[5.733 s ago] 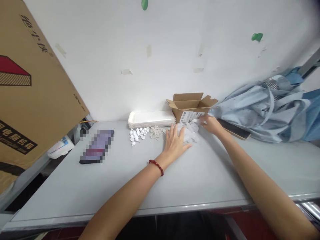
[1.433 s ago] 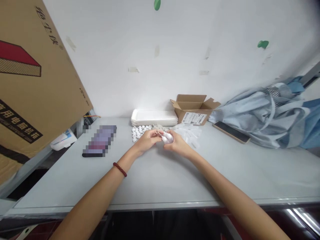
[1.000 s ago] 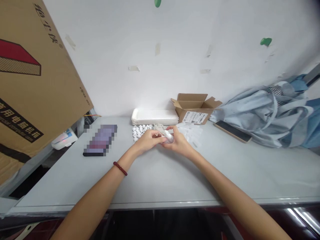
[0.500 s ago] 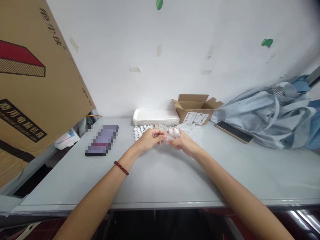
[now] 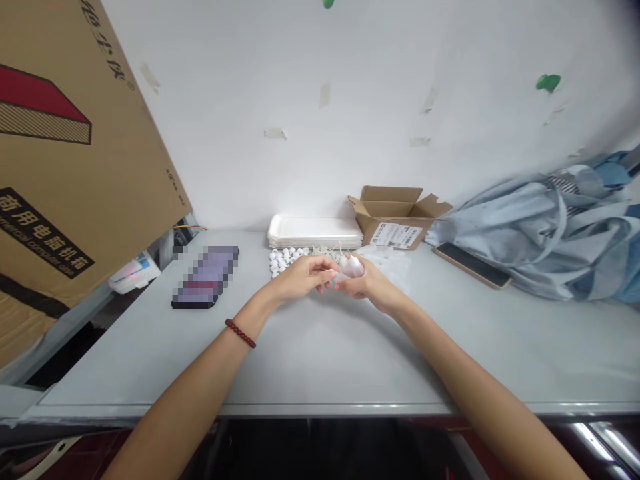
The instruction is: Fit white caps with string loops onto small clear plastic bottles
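2 bare hands are brought together above a pale grey work table [image 5: 320,363], near its back edge. The right hand [image 5: 369,288] is curled, with thumb and fingers closed around a small white plastic piece [image 5: 353,267], so it appears to have hold of it. The piece sits at the right hand's fingertips, off the tabletop. The left hand [image 5: 303,280], with a red bead bracelet [image 5: 240,333] at its wrist, is half open, its fingers reaching toward the piece. Whether it grips anything cannot be told.

The piece is judged light, stiff and probably smooth, so a fingertip pinch on its exposed rounded end would likely serve; a small part like this could slip or drop.

Behind the hands lie a cluster of white plastic caps [image 5: 283,261] and a tangle of pale cords [image 5: 327,251]. Clear plastic sleeves [image 5: 393,267] lie to the right, with a stack of white trays [image 5: 315,232] and an open cardboard box [image 5: 397,217] against the wall.

The piece's exact form is hidden by the fingers — its lower part cannot be made out. A thin cord may run from it, but this is too small to confirm. 1 object left of the hands is pixelated beyond naming.
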